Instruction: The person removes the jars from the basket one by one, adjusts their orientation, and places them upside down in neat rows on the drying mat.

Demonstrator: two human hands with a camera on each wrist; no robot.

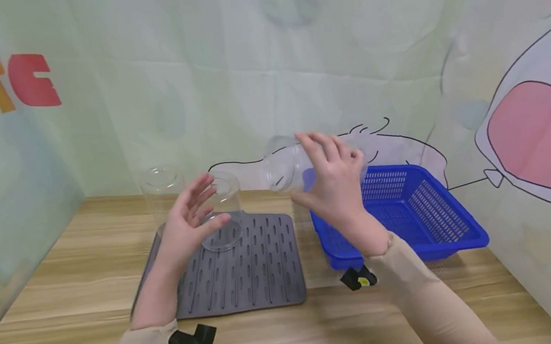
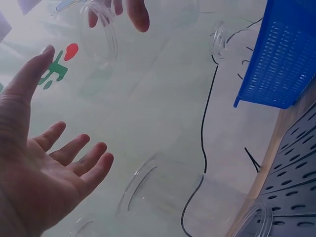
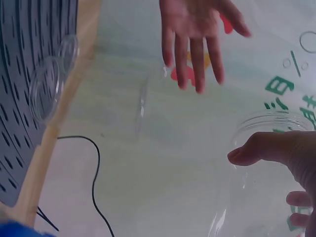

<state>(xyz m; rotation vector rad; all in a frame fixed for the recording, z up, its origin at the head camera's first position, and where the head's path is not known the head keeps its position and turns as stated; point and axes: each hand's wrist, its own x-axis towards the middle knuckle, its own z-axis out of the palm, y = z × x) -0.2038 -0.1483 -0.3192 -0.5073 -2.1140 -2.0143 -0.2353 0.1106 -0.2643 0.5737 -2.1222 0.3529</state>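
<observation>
My right hand (image 1: 336, 183) grips a clear jar (image 1: 283, 170) that lies on its side in the air, its ribbed neck towards the left. In the right wrist view the thumb (image 3: 259, 148) presses along the jar near its rim. My left hand (image 1: 184, 223) is raised over the dark grey drying mat (image 1: 273, 275), fingers spread and holding nothing. One clear jar (image 1: 231, 232) stands on the mat just beyond the left fingertips. A second clear jar (image 1: 160, 189) stands farther back and left, partly hidden by that hand.
A blue plastic basket (image 1: 404, 251) with slotted walls sits on the wooden table (image 1: 63, 290), below and to the right of the held jar. Printed cloth (image 1: 245, 95) closes off the back and both sides.
</observation>
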